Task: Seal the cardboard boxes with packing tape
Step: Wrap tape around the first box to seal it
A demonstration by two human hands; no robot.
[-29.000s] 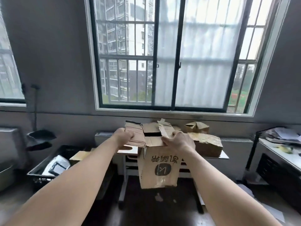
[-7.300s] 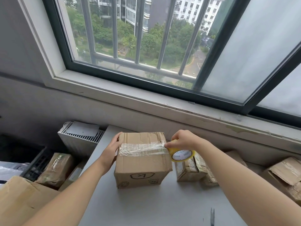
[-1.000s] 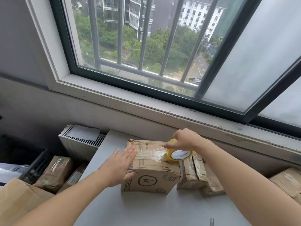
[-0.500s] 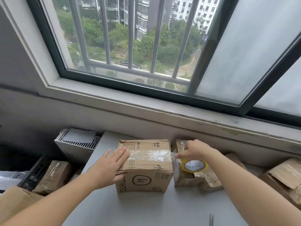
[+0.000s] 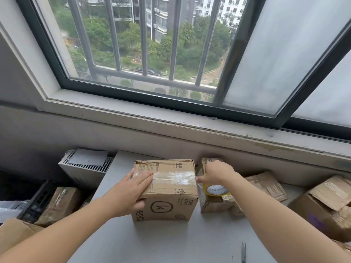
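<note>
Cardboard box [image 5: 167, 188] stands upright on grey table [image 5: 171, 243], toward the far edge, below window sill [image 5: 171, 124]. Circle logo faces camera. Strip of clear tape [image 5: 174, 177] runs L–R across box top, wrinkled and shiny (reaches the top's right edge; how far down the side, can't tell).

Left hand [image 5: 131, 190]: fingers straight, laid flat on L part of top over the tape end, thumb against front face. Pressing, not grasping.

Right hand [image 5: 216, 174]: at box's upper R edge, fingers curled round yellow tape roll [image 5: 216, 190], grasping it. Roll hangs just beside box's R side, label partly legible.

Under the roll: smaller box [image 5: 214, 205], taped, close to main box; touching or not, can't tell. Worn boxes [image 5: 326, 204] further R. Scissors tip [image 5: 243, 252] at bottom edge, well apart from main box. L of table: white radiator [image 5: 85, 168], wrapped parcels [image 5: 60, 204] lower down.
</note>
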